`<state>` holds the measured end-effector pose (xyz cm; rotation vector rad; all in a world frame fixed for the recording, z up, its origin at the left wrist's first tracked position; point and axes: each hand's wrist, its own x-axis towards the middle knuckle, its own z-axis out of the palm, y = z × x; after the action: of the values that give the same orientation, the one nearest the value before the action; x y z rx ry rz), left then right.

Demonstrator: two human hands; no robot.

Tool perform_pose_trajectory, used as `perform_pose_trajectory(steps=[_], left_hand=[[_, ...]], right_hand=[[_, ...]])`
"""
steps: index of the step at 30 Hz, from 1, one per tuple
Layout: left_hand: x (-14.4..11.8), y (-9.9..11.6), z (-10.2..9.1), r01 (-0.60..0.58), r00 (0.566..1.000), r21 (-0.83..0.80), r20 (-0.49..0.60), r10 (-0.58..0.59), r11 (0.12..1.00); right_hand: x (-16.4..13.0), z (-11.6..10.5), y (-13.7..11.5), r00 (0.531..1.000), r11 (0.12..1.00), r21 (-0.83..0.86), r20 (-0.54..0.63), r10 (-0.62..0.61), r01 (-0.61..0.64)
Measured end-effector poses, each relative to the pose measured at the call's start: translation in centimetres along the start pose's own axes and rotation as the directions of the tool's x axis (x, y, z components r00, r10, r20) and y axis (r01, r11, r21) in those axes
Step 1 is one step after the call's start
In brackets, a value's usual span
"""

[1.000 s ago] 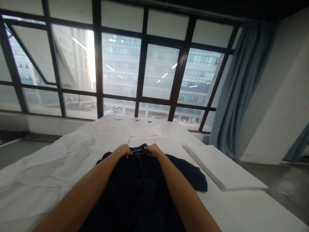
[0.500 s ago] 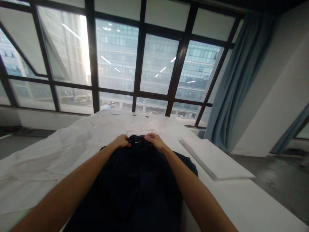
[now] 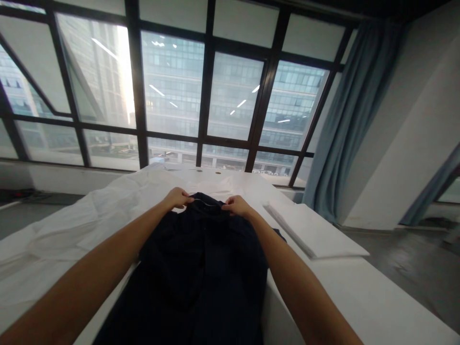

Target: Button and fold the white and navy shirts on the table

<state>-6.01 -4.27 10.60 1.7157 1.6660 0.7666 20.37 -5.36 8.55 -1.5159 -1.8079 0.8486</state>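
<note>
A dark navy shirt (image 3: 201, 268) lies lengthwise on a white table (image 3: 345, 292) in front of me, collar at the far end. My left hand (image 3: 177, 197) pinches the left side of the collar and my right hand (image 3: 235, 206) pinches the right side. Both hands hold the collar area slightly raised off the table, and the fabric hangs down between my forearms towards me.
A crumpled white garment (image 3: 89, 215) spreads over the table's left half. A flat stack of white sheets (image 3: 312, 232) lies at the right. Beyond the table are large dark-framed windows (image 3: 201, 96), a blue curtain (image 3: 345, 124) and a white wall at right.
Both hands have lifted the collar and moved it farther from me and slightly apart. The shirt's right sleeve, spread on the table before, has drawn in under the body.
</note>
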Motion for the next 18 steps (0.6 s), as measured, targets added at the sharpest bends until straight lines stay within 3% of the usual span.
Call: perform_pose_trajectory(steps=[2, 4, 6, 8, 10, 12, 13, 15, 17, 18], left_hand=[[0.0, 0.0, -0.2, -0.088, 0.988, 0.326, -0.09, 0.123, 0.941], [-0.4, 0.4, 0.0, -0.134, 0.96, 0.547, -0.136, 0.245, 0.826], [-1.0, 1.0, 0.5, -0.113, 0.936, 0.657, -0.181, 0.302, 0.745], [-1.8, 1.7, 0.9, -0.071, 0.919, 0.702, -0.23, 0.319, 0.709], [-2.5, 2.5, 1.2, -0.049, 0.908, 0.712, -0.261, 0.328, 0.701], [-2.7, 3.3, 1.1, -0.049, 0.894, 0.703, -0.286, 0.345, 0.71], [-2.7, 3.7, 1.0, -0.05, 0.892, 0.682, -0.298, 0.34, 0.73], [-2.2, 4.3, 0.7, -0.059, 0.926, 0.548, -0.282, 0.251, 0.834], [-1.4, 4.2, 0.3, -0.093, 0.975, 0.303, -0.166, 0.149, 0.948], [-1.0, 3.7, 0.1, -0.127, 0.985, 0.198, -0.092, 0.148, 0.972]], right_hand=[[-0.6, -0.1, -0.7, 0.998, 0.967, -0.253, -0.056, -0.031, 0.016], [-1.3, 0.4, -1.5, 0.979, 0.856, -0.516, -0.164, -0.12, 0.018], [-2.0, 1.1, -2.5, 0.941, 0.739, -0.673, -0.27, -0.203, -0.034], [-2.4, 1.8, -3.3, 0.908, 0.729, -0.681, -0.345, -0.238, -0.068], [-2.4, 2.2, -4.0, 0.899, 0.852, -0.522, -0.389, -0.201, -0.035], [-2.0, 2.3, -4.5, 0.918, 0.983, -0.182, -0.383, -0.098, 0.029], [-1.7, 2.2, -4.7, 0.934, 0.998, 0.014, -0.352, -0.05, 0.059], [-1.1, 1.9, -4.8, 0.959, 0.94, 0.316, -0.28, -0.035, 0.127], [-0.8, 1.3, -4.3, 0.965, 0.891, 0.407, -0.239, -0.105, 0.198], [-0.8, 0.8, -3.5, 0.963, 0.906, 0.361, -0.229, -0.143, 0.221]])
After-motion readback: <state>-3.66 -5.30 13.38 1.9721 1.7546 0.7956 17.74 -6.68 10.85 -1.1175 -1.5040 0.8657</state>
